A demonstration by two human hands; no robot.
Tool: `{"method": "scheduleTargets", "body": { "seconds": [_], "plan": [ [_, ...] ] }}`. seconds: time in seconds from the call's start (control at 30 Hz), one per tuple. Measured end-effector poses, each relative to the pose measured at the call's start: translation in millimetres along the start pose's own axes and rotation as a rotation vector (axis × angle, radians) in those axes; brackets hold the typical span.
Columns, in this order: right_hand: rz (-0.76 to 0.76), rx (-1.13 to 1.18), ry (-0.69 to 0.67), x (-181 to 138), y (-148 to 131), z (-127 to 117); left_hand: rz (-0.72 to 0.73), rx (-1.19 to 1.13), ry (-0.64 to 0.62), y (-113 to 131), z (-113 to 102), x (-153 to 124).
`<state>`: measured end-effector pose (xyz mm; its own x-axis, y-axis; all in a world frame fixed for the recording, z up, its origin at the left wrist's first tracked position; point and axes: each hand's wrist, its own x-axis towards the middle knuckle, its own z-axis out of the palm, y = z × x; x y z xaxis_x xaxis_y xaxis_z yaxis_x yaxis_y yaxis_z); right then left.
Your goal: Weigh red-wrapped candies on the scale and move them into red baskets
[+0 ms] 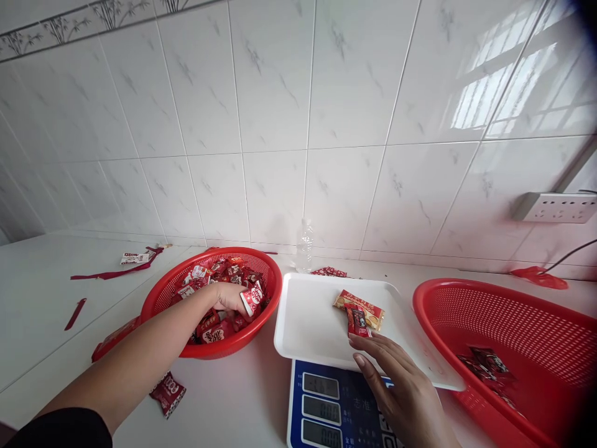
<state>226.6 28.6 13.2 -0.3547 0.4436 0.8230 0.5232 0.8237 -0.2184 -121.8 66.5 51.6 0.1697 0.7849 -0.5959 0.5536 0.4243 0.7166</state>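
Observation:
My left hand (228,298) reaches into the left red basket (275,298), which is heaped with small wrapped snacks. Its fingers close around a red-and-white snack packet (252,298), though some fingertips are hidden. Over the near edge of the white scale tray (308,311) is my right hand (396,373), its fingers stretched out and the thumb apart. Those fingertips come up to a small dark-red snack packet (357,320); whether they touch it I cannot tell. That packet overlaps a red-and-gold packet (368,305) on the tray.
Beneath the tray stands a blue digital scale (321,404). At right, another red basket (466,298) holds a few dark packets (489,364). A clear bottle (305,246) stands by the tiled wall. One loose packet (168,394) lies before the left basket. A socket strip (557,208) is wall-mounted.

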Motion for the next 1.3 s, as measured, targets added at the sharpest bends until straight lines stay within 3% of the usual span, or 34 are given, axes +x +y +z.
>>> {"method": "scheduleTargets", "body": {
  "seconds": [0.17, 0.3, 0.4, 0.53, 0.63, 0.73, 0.93, 1.13, 1.3],
  "plan": [
    [-0.012, -0.006, 0.009, 1, -1, 0, -0.046, 0.167, 0.226, 2, -30, -15],
    [-0.003, 0.015, 0.013, 2, -3, -1, 0.039, 0.171, 0.398, 16, -38, -36],
    [-0.006, 0.018, 0.014, 3, -5, -2, 0.208, 0.025, 0.376, 37, -17, -49],
    [-0.017, 0.016, 0.009, 3, -6, -2, 0.476, -0.392, 0.167, 65, 39, -48],
    [-0.017, 0.012, 0.009, 2, -5, -1, 0.496, -0.457, 0.113, 80, 77, -34],
    [0.004, 0.001, 0.021, -1, -2, 0, 0.472, -0.441, 0.098, 92, 101, -20],
    [0.052, -0.014, 0.067, 0, 2, -6, 0.43, -0.268, 0.158, 113, 114, -13],
    [0.087, -0.005, 0.136, 1, 0, -10, 0.578, 0.136, 0.379, 112, 117, -4],
    [0.089, 0.015, 0.167, 2, 0, -9, 0.632, 0.197, 0.366, 107, 121, -1]
  ]
}}
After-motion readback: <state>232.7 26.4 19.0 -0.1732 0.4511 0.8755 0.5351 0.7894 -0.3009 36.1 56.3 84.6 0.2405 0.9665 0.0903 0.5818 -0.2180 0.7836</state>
